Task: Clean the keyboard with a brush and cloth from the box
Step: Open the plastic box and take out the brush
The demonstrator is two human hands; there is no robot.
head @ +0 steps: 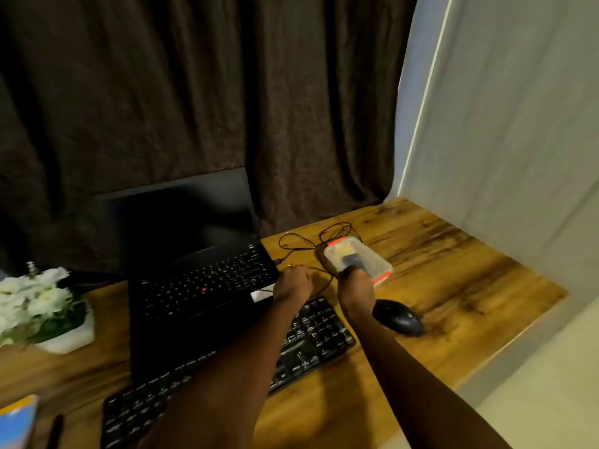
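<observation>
A black external keyboard [319, 333] lies diagonally on the wooden desk [453, 273], and my left forearm hides its middle. Behind it stands a clear plastic box [376, 259] with orange clips. My right hand [355, 290] is at the box's near edge, closed around the dark handle of a brush [352, 261] whose pale bristles point into the box. Pale material shows inside the box, but I cannot make out a cloth. My left hand [293, 286] hovers between the laptop and the box with its fingers curled in, and nothing shows in it.
An open black laptop [201, 277] sits left of the hands. A thin black cable [301, 246] loops behind the box. A black mouse [398, 317] lies right of the keyboard. White flowers in a pot [45, 306] stand at the left. A wall bounds the desk's right side.
</observation>
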